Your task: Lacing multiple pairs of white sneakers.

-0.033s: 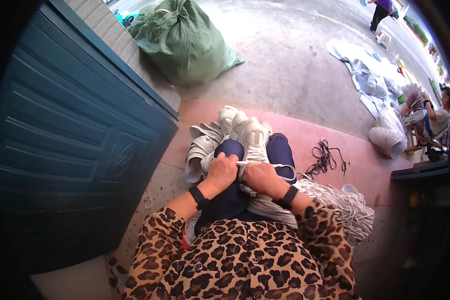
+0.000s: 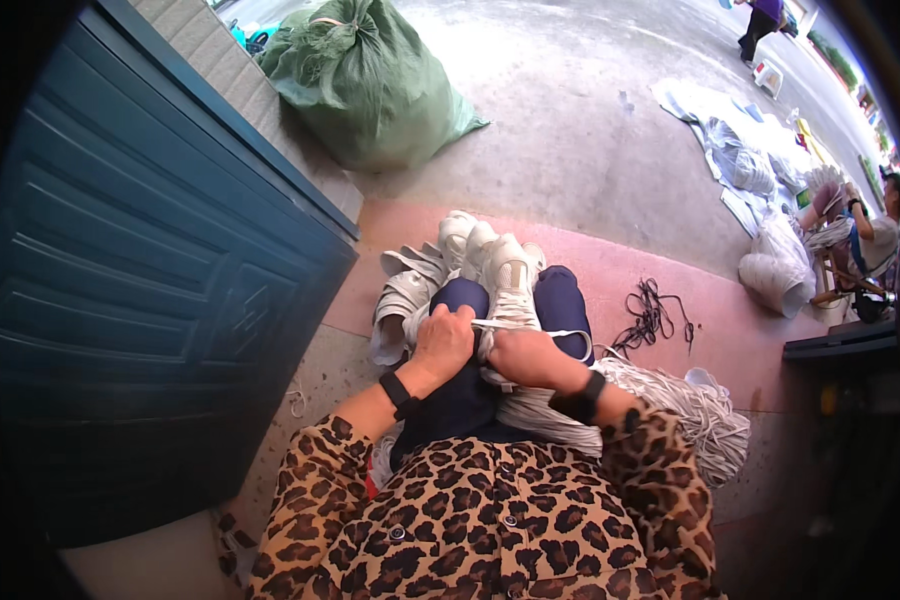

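Outdoor concrete floor (image 2: 570,130): white shoe (image 2: 508,285) lies lengthwise on the lap, toe away; left hand (image 2: 444,340) and right hand (image 2: 523,358) grip its lace (image 2: 530,329) crosswise.

Shoe (image 2: 510,290) on the lap, door (image 2: 150,300) left, lace bundle (image 2: 690,410) right, sack (image 2: 370,80) ahead

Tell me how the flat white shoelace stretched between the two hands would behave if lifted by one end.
The flat white shoelace would probably dangle limp: it runs straight only where the left hand and right hand stretch it. It looks thin, so likely very light. It seems woven, so probably not slippery.
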Demonstrator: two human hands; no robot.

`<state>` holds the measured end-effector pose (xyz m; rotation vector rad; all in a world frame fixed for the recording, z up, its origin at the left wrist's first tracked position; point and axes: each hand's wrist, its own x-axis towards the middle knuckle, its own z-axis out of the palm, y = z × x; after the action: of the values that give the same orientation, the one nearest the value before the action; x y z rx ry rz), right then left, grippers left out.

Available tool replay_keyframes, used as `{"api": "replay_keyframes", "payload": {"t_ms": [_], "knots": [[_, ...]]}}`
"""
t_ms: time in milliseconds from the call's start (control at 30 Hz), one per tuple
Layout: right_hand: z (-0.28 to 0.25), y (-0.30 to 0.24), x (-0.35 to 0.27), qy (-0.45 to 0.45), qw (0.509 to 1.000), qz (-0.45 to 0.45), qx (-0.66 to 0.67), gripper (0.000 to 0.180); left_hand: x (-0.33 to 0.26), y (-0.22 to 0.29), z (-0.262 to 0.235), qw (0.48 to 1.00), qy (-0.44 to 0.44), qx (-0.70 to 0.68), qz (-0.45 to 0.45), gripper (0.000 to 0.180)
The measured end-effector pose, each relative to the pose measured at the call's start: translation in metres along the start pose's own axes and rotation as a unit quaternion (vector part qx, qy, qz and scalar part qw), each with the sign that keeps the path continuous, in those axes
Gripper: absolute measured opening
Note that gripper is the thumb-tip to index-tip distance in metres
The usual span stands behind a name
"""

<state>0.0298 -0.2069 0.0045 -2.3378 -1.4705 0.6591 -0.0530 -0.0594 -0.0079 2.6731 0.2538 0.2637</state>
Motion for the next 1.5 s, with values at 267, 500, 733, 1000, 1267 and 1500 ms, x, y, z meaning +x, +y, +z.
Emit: {"api": "replay_keyframes", "payload": {"t_ms": [267, 500, 733, 1000, 1267, 1500], "knots": [[-0.209, -0.05, -0.064, 0.053, 0.542, -0.229, 0.807, 0.021, 0.039, 0.002, -0.005, 0.965, -0.14, -0.218, -0.031, 0.023], [-0.195, -0.047, -0.014, 0.304, 0.777, -0.202, 0.513, 0.022, 0.082, 0.042, -0.067, 0.738, -0.427, -0.522, 0.032, 0.021], [-0.122, 0.114, -0.063, 0.356, 0.685, 0.139, 0.62, 0.018, 0.063, -0.116, -0.076, 0.516, 0.119, -0.799, -0.285, 0.015], [0.001, 0.045, -0.057, 0.163, 0.948, 0.12, 0.245, 0.016, 0.024, -0.042, -0.046, 0.893, -0.095, -0.402, -0.181, 0.017], [0.008, 0.049, -0.045, 0.191, 0.973, 0.067, 0.109, 0.015, -0.016, -0.015, -0.001, 0.964, -0.082, -0.243, -0.069, 0.02], [0.005, 0.042, -0.038, 0.143, 0.987, 0.065, -0.016, 0.005, -0.02, -0.017, -0.007, 0.969, -0.1, -0.19, -0.118, 0.019]]}}
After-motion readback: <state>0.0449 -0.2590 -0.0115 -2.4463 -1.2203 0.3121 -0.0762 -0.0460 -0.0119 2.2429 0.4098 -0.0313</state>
